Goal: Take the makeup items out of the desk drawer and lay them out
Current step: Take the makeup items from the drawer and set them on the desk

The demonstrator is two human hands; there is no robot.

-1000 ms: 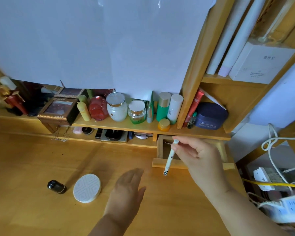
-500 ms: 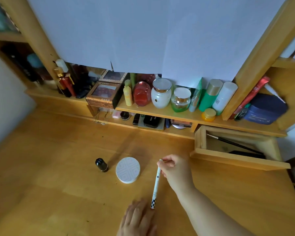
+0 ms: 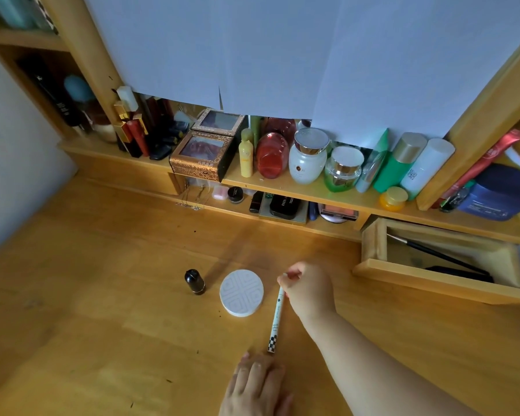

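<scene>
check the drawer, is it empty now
No, the open drawer holds a thin dark brush and another dark item near its front.

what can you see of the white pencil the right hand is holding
The pencil is a slim white stick with small print along it and a black-and-white checkered near end. The right hand pinches its far end. It slants toward the person on or just above the desk, right of the compact, its checkered tip near the left hand.

Shelf jars [image 3: 307,157], gold boxes [image 3: 203,159]
</scene>
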